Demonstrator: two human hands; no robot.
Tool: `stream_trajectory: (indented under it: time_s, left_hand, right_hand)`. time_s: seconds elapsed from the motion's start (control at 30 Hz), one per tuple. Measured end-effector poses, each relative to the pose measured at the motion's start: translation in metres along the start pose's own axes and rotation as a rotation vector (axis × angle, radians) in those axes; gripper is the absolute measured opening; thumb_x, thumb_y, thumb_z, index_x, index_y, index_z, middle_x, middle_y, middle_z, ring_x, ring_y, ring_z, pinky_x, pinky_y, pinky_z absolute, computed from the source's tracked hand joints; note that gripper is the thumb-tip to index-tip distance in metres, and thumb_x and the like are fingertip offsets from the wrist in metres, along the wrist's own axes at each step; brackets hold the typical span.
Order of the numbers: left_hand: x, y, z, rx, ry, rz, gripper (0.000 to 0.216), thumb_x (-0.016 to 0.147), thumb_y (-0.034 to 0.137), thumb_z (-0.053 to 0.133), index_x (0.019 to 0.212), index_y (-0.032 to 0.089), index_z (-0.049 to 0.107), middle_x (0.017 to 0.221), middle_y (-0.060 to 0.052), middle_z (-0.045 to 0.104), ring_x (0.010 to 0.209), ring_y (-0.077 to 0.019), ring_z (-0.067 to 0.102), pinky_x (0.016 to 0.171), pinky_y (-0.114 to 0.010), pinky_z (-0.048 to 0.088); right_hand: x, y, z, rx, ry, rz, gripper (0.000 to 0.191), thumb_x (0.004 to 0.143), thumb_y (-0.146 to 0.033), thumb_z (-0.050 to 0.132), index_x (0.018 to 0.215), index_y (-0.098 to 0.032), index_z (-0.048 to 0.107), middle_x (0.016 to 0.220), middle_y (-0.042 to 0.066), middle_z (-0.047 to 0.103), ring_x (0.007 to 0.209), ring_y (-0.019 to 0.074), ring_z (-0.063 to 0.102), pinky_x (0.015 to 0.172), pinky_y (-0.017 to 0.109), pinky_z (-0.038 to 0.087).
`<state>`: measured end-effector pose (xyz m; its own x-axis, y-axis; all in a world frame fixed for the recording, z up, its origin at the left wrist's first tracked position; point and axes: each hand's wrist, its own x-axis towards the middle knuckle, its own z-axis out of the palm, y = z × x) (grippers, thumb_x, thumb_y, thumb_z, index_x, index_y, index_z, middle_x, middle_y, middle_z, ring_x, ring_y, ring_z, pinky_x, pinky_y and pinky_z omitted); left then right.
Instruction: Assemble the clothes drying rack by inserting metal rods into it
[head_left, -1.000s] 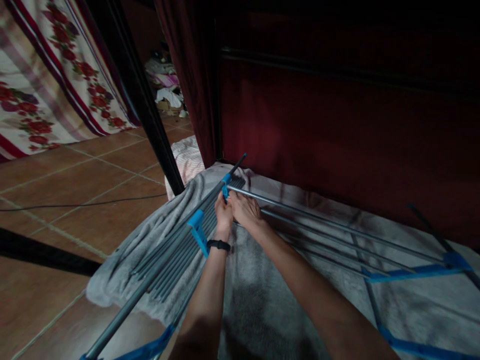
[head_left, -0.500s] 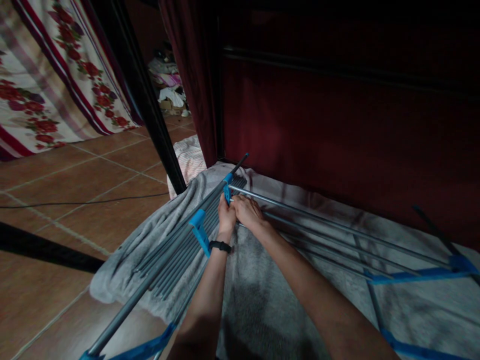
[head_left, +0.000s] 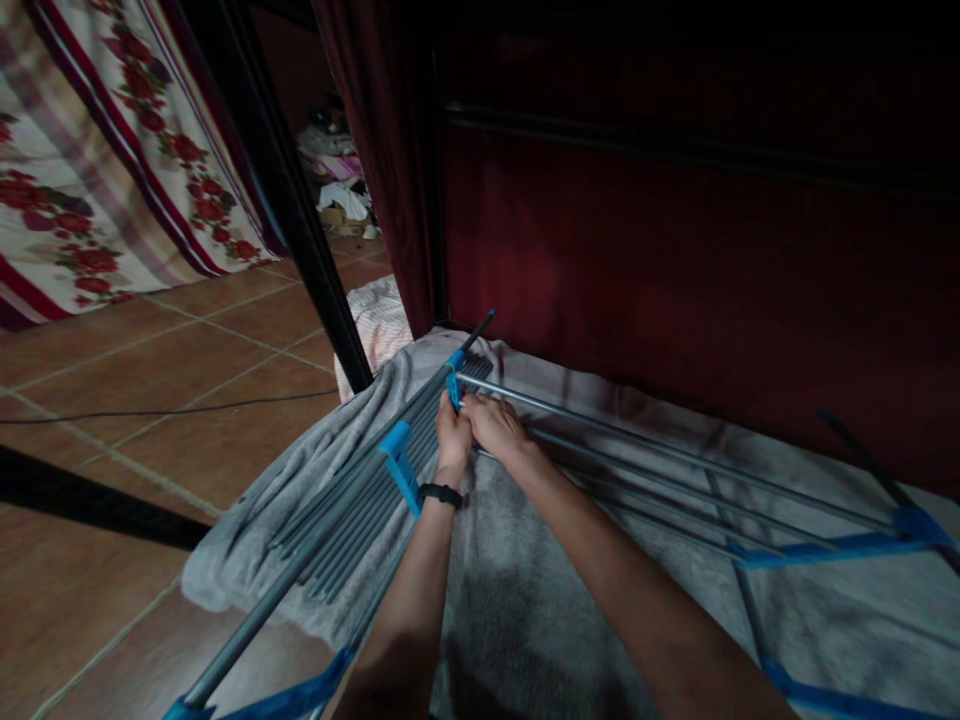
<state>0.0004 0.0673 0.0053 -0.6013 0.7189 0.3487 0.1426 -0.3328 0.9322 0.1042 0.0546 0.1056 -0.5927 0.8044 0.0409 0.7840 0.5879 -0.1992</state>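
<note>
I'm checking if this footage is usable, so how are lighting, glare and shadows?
Head view: dim overall, with the red backdrop fading to near black up top; head view: soft sheen on the tiled floor, lower left; head view: shadow darkens the grey blanket between the forearms.

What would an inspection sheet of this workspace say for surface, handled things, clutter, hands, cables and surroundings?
Surface: rumpled grey blanket.
Handled things: bunched metal rods at left; long rods at right; far blue bracket.
Clutter: cloths piled in the background.
Hands: left hand and right hand close together at that bracket; fingertips partly hidden.
Cables: one dark cable across the tiled floor.
Surroundings: flowered cloth, black post, dark red curtain.
</note>
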Motion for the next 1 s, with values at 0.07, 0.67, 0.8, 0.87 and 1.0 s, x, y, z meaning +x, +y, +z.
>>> stream_trajectory:
  time_s: [0.07, 0.67, 0.8, 0.87, 1.0]
  left_hand:
    - [0.000, 0.000, 0.000, 0.002, -0.005, 0.003, 0.035, 0.073, 0.012, 0.059, 0.105, 0.022, 0.069, 0.101, -0.006, 0.076, 0.098, -0.0257, 0.071, 0.103, -0.044, 0.056]
    - [-0.001, 0.006, 0.000, 0.021, -0.013, 0.016, 0.027, 0.075, 0.018, 0.061, 0.102, 0.022, 0.066, 0.096, -0.005, 0.074, 0.092, -0.0236, 0.069, 0.095, -0.041, 0.057]
    - [-0.003, 0.008, -0.001, 0.020, -0.044, 0.027, 0.025, 0.075, 0.017, 0.059, 0.098, 0.022, 0.065, 0.093, -0.005, 0.073, 0.087, -0.0226, 0.068, 0.089, -0.039, 0.057]
    - [-0.003, 0.009, -0.001, 0.022, -0.048, 0.027, 0.023, 0.077, 0.017, 0.058, 0.098, 0.022, 0.064, 0.092, -0.005, 0.072, 0.086, -0.0222, 0.068, 0.086, -0.038, 0.057]
    - [-0.005, 0.010, 0.001, 0.037, -0.029, 0.023, 0.020, 0.078, 0.017, 0.058, 0.097, 0.023, 0.063, 0.091, -0.005, 0.072, 0.086, -0.0231, 0.069, 0.086, -0.038, 0.057]
  right_hand:
    - [0.000, 0.000, 0.000, -0.001, 0.001, -0.007, 0.042, 0.111, -0.023, 0.028, 0.131, -0.019, 0.065, 0.132, 0.013, 0.074, 0.118, 0.0236, 0.069, 0.101, 0.036, 0.051]
    - [-0.004, -0.004, -0.003, -0.012, -0.009, 0.036, 0.037, 0.112, -0.028, 0.030, 0.132, -0.018, 0.059, 0.127, 0.015, 0.076, 0.115, 0.0234, 0.072, 0.098, 0.036, 0.053]
    - [-0.017, -0.002, 0.000, -0.056, 0.062, 0.116, 0.038, 0.113, -0.036, 0.030, 0.135, -0.018, 0.056, 0.127, 0.016, 0.075, 0.115, 0.0236, 0.073, 0.097, 0.035, 0.052]
    - [-0.024, 0.001, 0.000, -0.080, 0.081, 0.123, 0.039, 0.114, -0.036, 0.029, 0.130, -0.018, 0.059, 0.129, 0.017, 0.074, 0.117, 0.0233, 0.072, 0.097, 0.034, 0.052]
    - [-0.027, 0.007, -0.003, -0.049, 0.030, 0.110, 0.042, 0.114, -0.036, 0.028, 0.127, -0.018, 0.063, 0.127, 0.014, 0.076, 0.116, 0.0228, 0.073, 0.095, 0.032, 0.052]
